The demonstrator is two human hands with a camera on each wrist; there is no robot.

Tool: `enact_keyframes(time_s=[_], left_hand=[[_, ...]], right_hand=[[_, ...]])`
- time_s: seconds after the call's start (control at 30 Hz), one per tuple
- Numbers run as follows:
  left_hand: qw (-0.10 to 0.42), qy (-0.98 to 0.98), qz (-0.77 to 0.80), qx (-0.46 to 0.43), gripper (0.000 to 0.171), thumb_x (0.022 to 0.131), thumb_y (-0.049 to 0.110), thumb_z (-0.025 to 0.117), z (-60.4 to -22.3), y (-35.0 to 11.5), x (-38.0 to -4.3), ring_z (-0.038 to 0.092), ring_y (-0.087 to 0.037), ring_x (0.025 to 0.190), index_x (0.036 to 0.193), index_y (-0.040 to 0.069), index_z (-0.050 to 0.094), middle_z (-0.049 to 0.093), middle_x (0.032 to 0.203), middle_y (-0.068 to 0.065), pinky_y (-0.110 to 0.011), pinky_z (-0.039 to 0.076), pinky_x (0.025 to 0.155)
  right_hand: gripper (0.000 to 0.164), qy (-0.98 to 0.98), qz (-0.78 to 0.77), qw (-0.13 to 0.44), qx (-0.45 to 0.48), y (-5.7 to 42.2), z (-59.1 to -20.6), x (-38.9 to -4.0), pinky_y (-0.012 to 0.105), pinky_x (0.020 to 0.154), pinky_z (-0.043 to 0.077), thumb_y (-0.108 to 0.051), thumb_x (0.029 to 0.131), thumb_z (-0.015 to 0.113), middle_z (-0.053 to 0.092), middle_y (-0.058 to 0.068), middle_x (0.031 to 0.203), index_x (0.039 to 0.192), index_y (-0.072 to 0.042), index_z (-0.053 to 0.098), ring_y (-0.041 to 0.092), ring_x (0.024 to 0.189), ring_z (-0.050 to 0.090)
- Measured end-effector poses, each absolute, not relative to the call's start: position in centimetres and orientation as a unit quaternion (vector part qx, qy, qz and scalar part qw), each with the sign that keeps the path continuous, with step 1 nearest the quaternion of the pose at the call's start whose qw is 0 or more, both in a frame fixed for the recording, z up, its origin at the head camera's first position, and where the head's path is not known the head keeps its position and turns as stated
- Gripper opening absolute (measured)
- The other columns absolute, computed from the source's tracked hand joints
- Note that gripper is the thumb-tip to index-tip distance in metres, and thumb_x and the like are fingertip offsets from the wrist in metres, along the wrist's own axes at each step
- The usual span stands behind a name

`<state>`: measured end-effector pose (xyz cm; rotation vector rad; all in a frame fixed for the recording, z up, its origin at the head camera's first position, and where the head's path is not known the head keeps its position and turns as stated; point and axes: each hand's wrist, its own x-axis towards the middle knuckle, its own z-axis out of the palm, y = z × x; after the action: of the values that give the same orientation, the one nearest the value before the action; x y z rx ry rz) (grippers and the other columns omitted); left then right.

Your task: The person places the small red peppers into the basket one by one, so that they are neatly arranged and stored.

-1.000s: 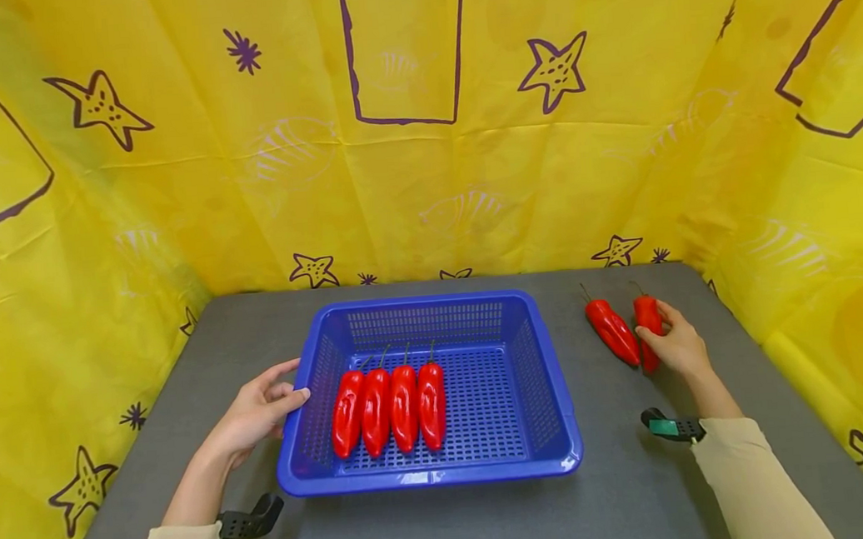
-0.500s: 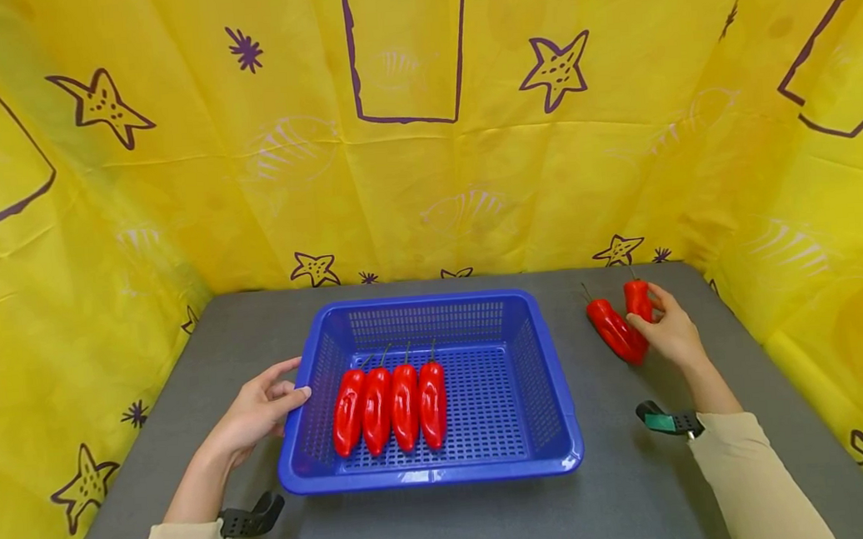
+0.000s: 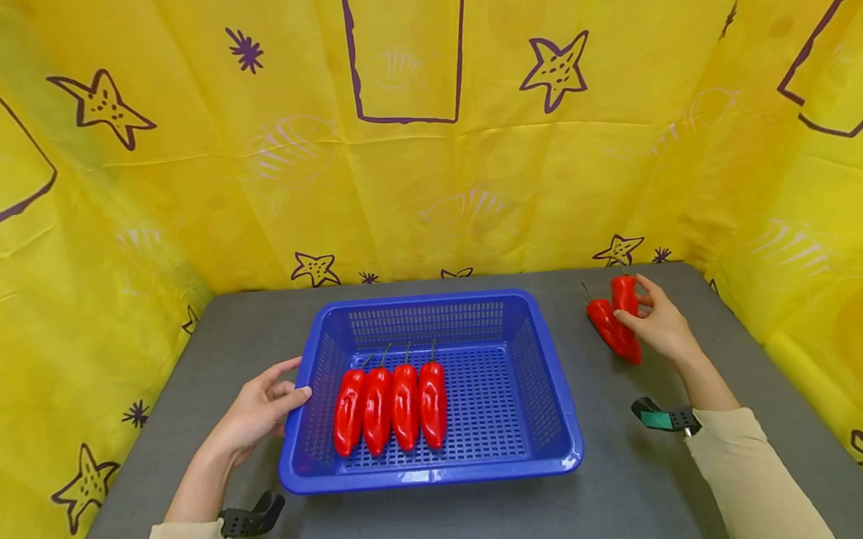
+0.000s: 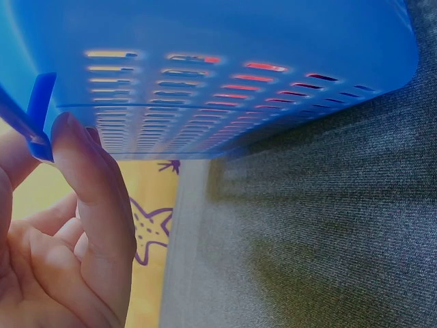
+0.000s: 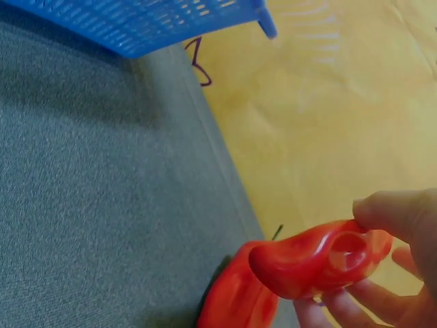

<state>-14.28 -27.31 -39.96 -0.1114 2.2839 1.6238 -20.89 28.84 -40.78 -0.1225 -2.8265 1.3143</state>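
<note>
held pepper (image 3: pixel 623 291): red and glossy, to the right of the basket (image 3: pixel 431 476), near the basket's far right corner, with its stem end away from the person. the right wrist view shows its tip jutting out past the thumb, so a light pinch on such smooth skin could let it swivel or slip.
right hand (image 3: pixel 659 322): thumb and fingers pinch the held pepper from the side away from the basket, the gap no wider than the pepper itself.
loose pepper (image 3: pixel 607 326): lying to the right of the basket, partly covered by the held pepper in the head view; whether the two touch i cannot tell. a low sweep toward the basket would probably knock or roll it, as it lies on that side of the right hand.
four peppers (image 3: pixel 404 407): side by side in the basket's left half, stems toward its far wall. anything dropped on them from high up could push them askew.
left hand (image 3: pixel 257 411): pinches the basket's left rim, thumb on top, fingers outside. a tug or tilt there would likely make the four slide.
basket wall: the right side stands between the loose pepper and the four; a carry kept too low could bump it.
worktop (image 3: pixel 464 522): grey, beneath the basket; a pepper let go early might roll here.
</note>
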Motion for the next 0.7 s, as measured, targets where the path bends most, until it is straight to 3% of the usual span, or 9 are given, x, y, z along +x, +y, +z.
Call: enact_keyframes(time_s=[0.27,0.5,0.7], left_hand=[[0.166,0.802,0.573,-0.037,0.072,0.087,0.027,0.064,-40.2,-27.4,-14.3,0.066,-0.028,0.075,0.144,0.01,0.023,0.058,0.091,-0.017,-0.044,0.056,0.066],[0.167,0.8,0.575,-0.038,0.072,0.087,0.027,0.064,-40.2,-27.4,-14.3,0.066,-0.028,0.075,0.144,0.01,0.023,0.058,0.091,-0.016,-0.044,0.056,0.066],[0.166,0.801,0.574,-0.038,0.072,0.087,0.027,0.064,-40.1,-27.4,-14.3,0.066,-0.028,0.075,0.144,0.01,0.023,0.058,0.091,-0.017,-0.044,0.056,0.066]], right_hand=[[0.08,-0.887,0.462,-0.011,-0.024,27.8,-39.8,-20.9,0.04,0.075,0.055,-0.024,0.091,0.057,0.029,0.035,0.138,0.149,-0.011,0.004,0.049,0.119,0.039],[0.08,-0.886,0.464,-0.018,-0.019,26.8,-39.0,-21.1,0.048,0.08,0.053,-0.029,0.09,0.058,0.029,0.032,0.139,0.149,-0.015,0.006,0.046,0.119,0.038],[0.08,-0.891,0.453,-0.015,-0.013,25.7,-38.2,-21.3,0.046,0.078,0.054,-0.03,0.089,0.06,0.031,0.03,0.138,0.149,-0.016,0.008,0.045,0.118,0.041]])
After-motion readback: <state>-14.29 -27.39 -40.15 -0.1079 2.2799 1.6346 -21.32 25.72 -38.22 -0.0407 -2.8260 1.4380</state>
